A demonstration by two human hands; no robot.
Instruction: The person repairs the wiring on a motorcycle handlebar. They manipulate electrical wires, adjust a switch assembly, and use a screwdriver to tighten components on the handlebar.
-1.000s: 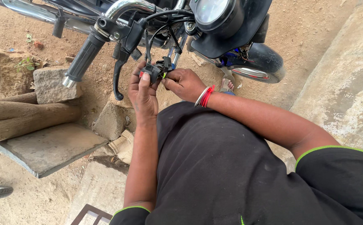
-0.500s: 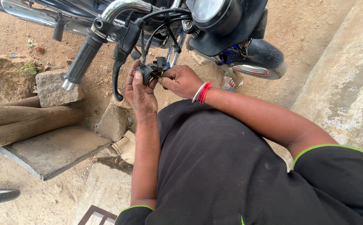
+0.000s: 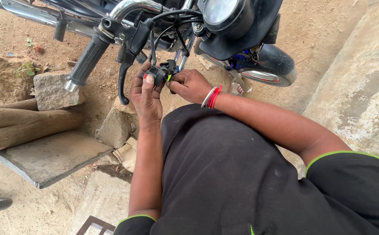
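My left hand (image 3: 145, 96) grips a small black switch housing (image 3: 157, 73) that hangs on black cables (image 3: 172, 30) from the motorcycle handlebar (image 3: 131, 8). My right hand (image 3: 189, 85) pinches the other side of the same housing, with a silver and red bangle (image 3: 211, 96) on its wrist. Both hands are held just below the black hand grip (image 3: 87, 58) and the brake lever (image 3: 122, 80).
The motorcycle's headlight cowl (image 3: 237, 30) and front wheel with mudguard (image 3: 270, 65) stand ahead. Stone blocks (image 3: 52, 89), wooden logs (image 3: 24, 124) and a flat slab (image 3: 46, 156) lie at the left on the dirt. A concrete wall (image 3: 363, 74) rises at the right.
Both hands with the switch housing have stayed together under the handlebar, with the fingers shifting slightly on it. The view has drifted a little.
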